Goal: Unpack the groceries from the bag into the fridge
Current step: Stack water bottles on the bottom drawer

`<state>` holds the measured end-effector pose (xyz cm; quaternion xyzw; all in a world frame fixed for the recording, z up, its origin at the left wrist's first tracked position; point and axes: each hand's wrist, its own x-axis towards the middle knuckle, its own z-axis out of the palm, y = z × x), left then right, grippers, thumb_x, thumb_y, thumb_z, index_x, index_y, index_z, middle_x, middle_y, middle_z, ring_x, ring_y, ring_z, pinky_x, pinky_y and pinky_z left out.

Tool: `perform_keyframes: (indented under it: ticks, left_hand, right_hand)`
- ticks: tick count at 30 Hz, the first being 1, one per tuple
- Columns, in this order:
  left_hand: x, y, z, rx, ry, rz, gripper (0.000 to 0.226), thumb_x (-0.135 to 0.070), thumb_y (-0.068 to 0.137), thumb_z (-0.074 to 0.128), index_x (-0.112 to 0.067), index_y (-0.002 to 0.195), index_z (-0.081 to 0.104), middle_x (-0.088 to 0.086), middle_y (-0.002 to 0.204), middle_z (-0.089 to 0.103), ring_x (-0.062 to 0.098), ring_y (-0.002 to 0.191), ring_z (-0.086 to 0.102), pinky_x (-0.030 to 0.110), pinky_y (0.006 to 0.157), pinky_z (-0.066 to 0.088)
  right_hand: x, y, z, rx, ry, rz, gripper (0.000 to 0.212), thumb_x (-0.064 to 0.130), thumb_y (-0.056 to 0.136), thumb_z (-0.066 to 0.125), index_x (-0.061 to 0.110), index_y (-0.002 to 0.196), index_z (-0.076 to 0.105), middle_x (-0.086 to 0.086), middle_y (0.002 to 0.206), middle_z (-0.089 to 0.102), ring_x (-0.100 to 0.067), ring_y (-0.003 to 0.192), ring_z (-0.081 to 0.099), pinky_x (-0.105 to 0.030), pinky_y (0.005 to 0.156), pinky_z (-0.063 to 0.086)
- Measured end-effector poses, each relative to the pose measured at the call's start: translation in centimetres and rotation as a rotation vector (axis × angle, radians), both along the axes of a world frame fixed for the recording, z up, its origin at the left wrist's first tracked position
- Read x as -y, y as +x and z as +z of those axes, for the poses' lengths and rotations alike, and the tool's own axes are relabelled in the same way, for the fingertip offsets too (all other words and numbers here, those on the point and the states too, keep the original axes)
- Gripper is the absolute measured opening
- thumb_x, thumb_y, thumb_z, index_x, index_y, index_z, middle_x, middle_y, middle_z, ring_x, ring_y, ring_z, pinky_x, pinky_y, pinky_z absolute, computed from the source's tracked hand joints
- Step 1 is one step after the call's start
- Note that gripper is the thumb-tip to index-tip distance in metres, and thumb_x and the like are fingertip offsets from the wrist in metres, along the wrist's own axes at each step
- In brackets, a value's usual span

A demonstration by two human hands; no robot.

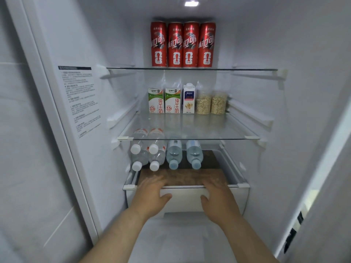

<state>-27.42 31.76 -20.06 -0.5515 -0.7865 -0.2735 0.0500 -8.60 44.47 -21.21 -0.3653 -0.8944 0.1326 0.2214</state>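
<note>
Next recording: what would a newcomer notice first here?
Four red cans in a row on the top shelf stand out first. At the bottom, the left hand and right hand hold the drawer front, with bottles lying just above.

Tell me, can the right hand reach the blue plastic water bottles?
Probably yes: the right hand holds the white drawer front just below the blue plastic water bottles, nothing between.
</note>
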Motion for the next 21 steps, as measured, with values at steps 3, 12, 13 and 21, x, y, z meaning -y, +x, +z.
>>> perform_keyframes:
  ticks: [3, 12, 13, 21]
  left_hand:
    - [1.8, 1.9, -0.7, -0.011, -0.021, 0.026, 0.041, -0.033, 0.089, 0.066, -0.021, 0.128, 0.062, -0.005, 0.137, 0.055, 0.018, 0.127, 0.048, 0.026, 0.107, 0.031]
    - [7.9, 5.6, -1.0, 0.169, -0.27, 0.094, 0.041, -0.041, 0.096, 0.054, -0.027, 0.135, 0.054, -0.015, 0.139, 0.051, 0.006, 0.127, 0.047, 0.016, 0.103, 0.033]
    - [8.5, 5.8, -0.8, 0.165, -0.273, 0.105, 0.041, -0.04, 0.097, 0.054, -0.027, 0.135, 0.054, -0.014, 0.14, 0.051, 0.006, 0.127, 0.047, 0.016, 0.103, 0.033]
    - [12.1, 8.8, 1.5, 0.133, -0.257, 0.111, 0.046, -0.042, 0.096, 0.053, -0.03, 0.14, 0.049, -0.015, 0.146, 0.046, 0.005, 0.132, 0.044, 0.019, 0.107, 0.032]
  right_hand:
    - [1.8, 1.5, 0.0, 0.069, -0.105, -0.006, 0.054, 0.032, 0.099, 0.05, 0.022, 0.15, 0.036, 0.0, 0.16, 0.025, -0.019, 0.147, 0.023, -0.028, 0.119, 0.019]
    - [5.1, 5.9, 0.1, 0.063, -0.146, 0.019, 0.046, 0.033, 0.101, 0.044, 0.024, 0.146, 0.041, 0.005, 0.146, 0.045, -0.015, 0.132, 0.043, -0.027, 0.109, 0.035]
    - [5.3, 6.3, 0.2, 0.07, -0.145, 0.024, 0.047, 0.034, 0.101, 0.044, 0.025, 0.147, 0.04, 0.006, 0.149, 0.042, -0.016, 0.134, 0.041, -0.028, 0.11, 0.034]
    - [8.8, 10.5, 2.1, 0.12, -0.095, 0.04, 0.051, 0.036, 0.103, 0.039, 0.026, 0.151, 0.03, 0.005, 0.157, 0.03, -0.016, 0.142, 0.03, -0.028, 0.116, 0.025]
